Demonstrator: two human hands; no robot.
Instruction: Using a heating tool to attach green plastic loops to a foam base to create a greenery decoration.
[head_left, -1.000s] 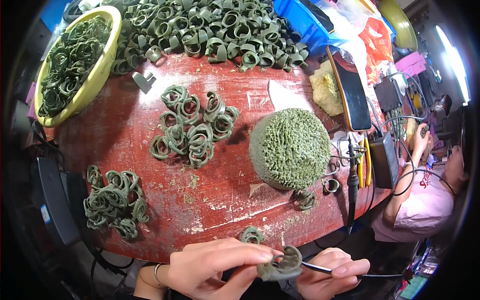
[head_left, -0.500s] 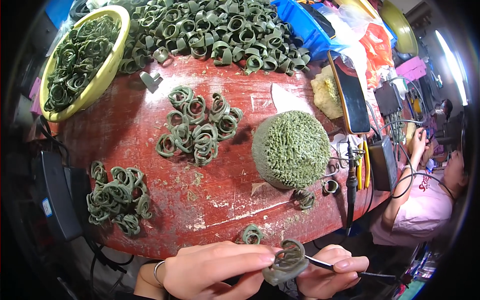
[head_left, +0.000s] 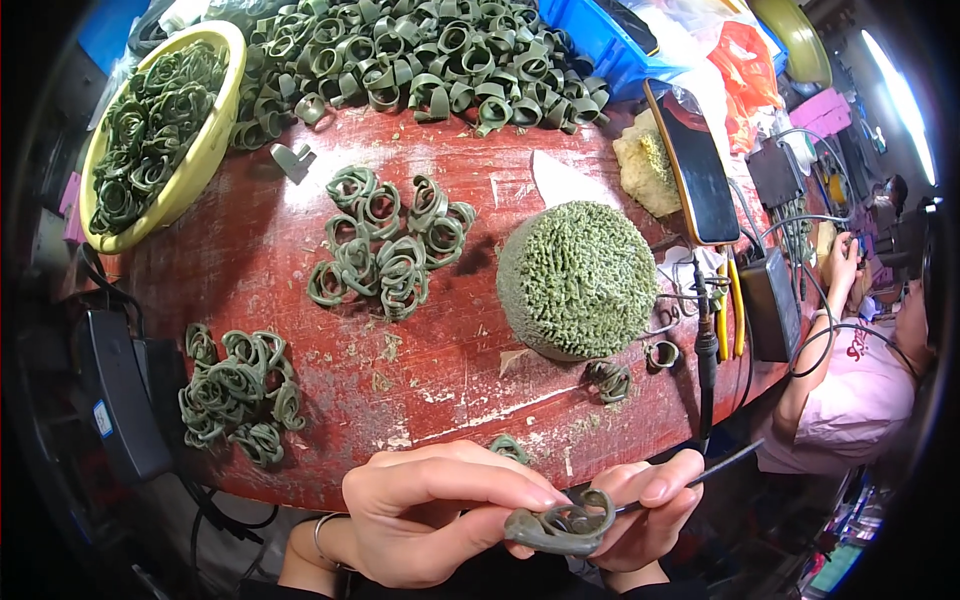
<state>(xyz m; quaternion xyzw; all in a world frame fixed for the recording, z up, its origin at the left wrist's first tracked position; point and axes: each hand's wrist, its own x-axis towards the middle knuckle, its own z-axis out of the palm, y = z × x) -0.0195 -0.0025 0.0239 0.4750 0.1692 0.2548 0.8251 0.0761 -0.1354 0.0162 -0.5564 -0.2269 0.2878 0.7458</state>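
Observation:
Near the front edge of the red table, my left hand (head_left: pixel 430 510) pinches a dark green ring (head_left: pixel 558 541) with curling openwork bands, which looks like wax. Opposite it, my right hand (head_left: pixel 650 510) is closed on a thin carving tool (head_left: pixel 732 460), whose far end sticks out to the upper right. The tool's working tip is at the ring, partly hidden by it and the fingers. Just beyond my hands lies another green ring (head_left: pixel 509 448), partly covered. Further up stands a round block (head_left: pixel 580 280) with a rough, crumbly green top.
Openwork rings lie in a middle cluster (head_left: pixel 400 262) and a left pile (head_left: pixel 235 395). Plain green rings (head_left: pixel 420 60) heap at the back, beside a yellow basin (head_left: pixel 232 110). A phone (head_left: pixel 698 180), a corded pen-like tool (head_left: pixel 706 345) and yellow-handled pliers (head_left: pixel 737 300) are right. A person (head_left: pixel 850 390) sits beyond.
The ring has been turned in my left fingers, its openwork now facing differently. My right hand has shifted slightly up and left, and the carving tool's rear end has swung upward.

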